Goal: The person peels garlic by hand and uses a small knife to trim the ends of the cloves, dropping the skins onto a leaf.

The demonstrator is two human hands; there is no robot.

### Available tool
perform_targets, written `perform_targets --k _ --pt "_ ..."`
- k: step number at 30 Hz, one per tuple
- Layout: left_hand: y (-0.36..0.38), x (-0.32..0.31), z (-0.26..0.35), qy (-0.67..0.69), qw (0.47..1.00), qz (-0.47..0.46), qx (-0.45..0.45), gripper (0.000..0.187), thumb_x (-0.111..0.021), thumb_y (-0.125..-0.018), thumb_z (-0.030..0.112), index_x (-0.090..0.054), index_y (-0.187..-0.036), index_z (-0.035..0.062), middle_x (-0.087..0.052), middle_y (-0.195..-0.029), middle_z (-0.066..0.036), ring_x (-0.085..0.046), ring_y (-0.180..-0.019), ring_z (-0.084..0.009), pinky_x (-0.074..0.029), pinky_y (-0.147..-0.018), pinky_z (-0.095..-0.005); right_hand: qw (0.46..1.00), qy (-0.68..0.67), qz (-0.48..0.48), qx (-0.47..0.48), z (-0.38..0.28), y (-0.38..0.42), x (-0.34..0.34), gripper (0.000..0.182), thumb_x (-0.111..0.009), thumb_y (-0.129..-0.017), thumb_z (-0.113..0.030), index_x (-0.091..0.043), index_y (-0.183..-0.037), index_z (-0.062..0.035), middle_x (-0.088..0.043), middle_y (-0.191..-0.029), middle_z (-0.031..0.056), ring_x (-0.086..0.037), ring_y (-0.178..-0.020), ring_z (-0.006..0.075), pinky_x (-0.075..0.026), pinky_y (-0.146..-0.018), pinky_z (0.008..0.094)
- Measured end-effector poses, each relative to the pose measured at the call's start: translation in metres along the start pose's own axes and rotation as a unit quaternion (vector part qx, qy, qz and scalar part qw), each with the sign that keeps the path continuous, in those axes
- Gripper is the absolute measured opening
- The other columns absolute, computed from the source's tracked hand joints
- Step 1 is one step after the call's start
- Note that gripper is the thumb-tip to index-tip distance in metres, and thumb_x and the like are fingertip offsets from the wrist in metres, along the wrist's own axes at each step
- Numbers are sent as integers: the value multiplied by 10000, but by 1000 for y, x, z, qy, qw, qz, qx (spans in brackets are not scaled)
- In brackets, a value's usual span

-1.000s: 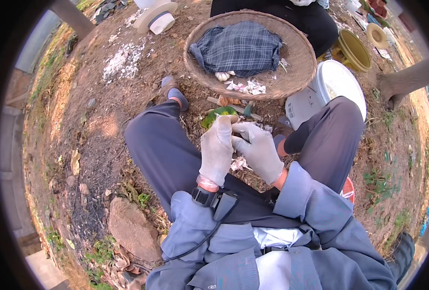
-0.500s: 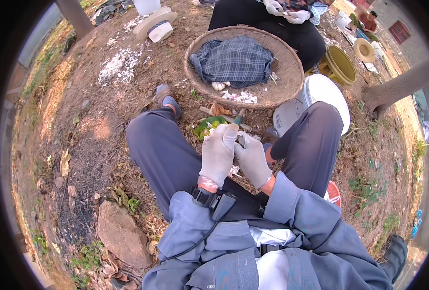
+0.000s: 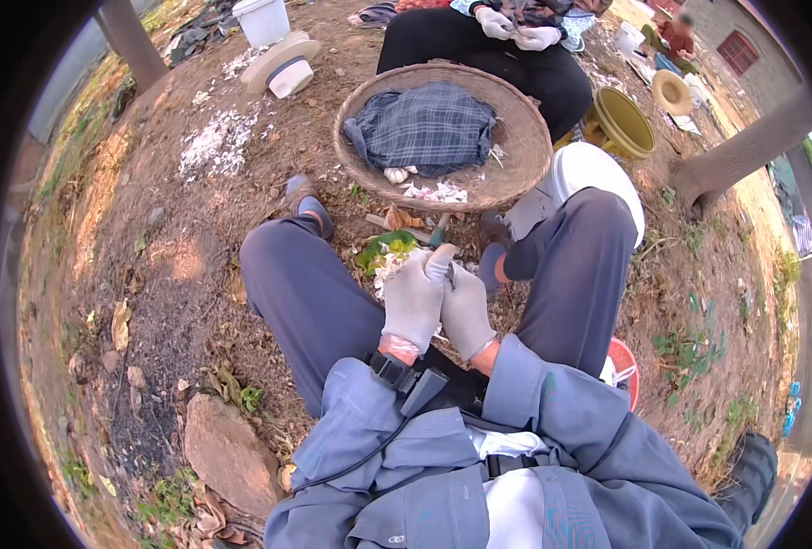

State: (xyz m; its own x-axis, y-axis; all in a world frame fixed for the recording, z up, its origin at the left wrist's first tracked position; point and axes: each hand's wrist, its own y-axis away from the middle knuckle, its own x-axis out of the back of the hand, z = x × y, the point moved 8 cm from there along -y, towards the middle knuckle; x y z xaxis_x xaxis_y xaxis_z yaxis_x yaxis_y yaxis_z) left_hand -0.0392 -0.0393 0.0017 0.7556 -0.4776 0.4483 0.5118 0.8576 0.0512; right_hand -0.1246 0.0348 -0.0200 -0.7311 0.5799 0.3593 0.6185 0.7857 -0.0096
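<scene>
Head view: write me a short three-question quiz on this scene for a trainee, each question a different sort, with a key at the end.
1. Multiple choice. What lies inside the woven basket?
A) a straw hat
B) a checked cloth
C) a large stone

2. True or false. The left hand and the right hand are both gloved and held close together.

3. Fill in the blank. Beyond the white bucket stands an open bucket whose colour is ____.

Key: 1. B; 2. True; 3. yellow
</scene>
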Motion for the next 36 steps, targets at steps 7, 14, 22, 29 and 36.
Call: perform_targets --k 7,14,22,29,36 --pt "-2 -4 -2 -14 999 39 -10 596 -488 -1077 527 -693 -898 -3 -671 -788 -234 -657 -775 -445 -494 -713 -499 1000 18 16 7 8 -6 -1 300 -534 -1031 -229 -720 -1067 3 -714 -948 277 -691 -924 469 -530 -788 516" --pt "0 2 -5 17 997 71 22 497 -517 -1079 462 -715 -1082 6 -725 -911 -235 -712 -896 -423 -525 -790 -496 999 -3 42 -22 16 -5 -3 269 -601 -1011 -235 -702 -1008 14 -716 -921 261 -700 -887 449 -527 -746 495" --pt "-6 1 -24 -101 994 20 36 581 -437 -1101 511 -702 -1014 0 -689 -865 -252 -665 -837 -459 -497 -748 -499 999 10 39 9 -5 -2 10 254 -639 -1010 -270 -696 -1016 -23 -724 -917 225 -712 -877 413 -535 -760 474" --pt "-1 8 0 -167 984 67 -15 508 -399 -1119 461 -709 -1074 62 -707 -888 -234 -677 -864 -465 -512 -758 -536 999 -13 19 34 5 -10 0 245 -611 -1021 -250 -689 -1021 -18 -712 -923 241 -687 -893 454 -530 -778 507" --pt "-3 -1 -4 -217 973 75 -9 457 -437 -1110 436 -712 -1033 79 -702 -862 -226 -685 -827 -446 -515 -716 -539 1000 -1 27 2 20 -15 -4 294 -571 -1037 -264 -681 -1030 8 -689 -906 288 -667 -898 490 -507 -761 544"
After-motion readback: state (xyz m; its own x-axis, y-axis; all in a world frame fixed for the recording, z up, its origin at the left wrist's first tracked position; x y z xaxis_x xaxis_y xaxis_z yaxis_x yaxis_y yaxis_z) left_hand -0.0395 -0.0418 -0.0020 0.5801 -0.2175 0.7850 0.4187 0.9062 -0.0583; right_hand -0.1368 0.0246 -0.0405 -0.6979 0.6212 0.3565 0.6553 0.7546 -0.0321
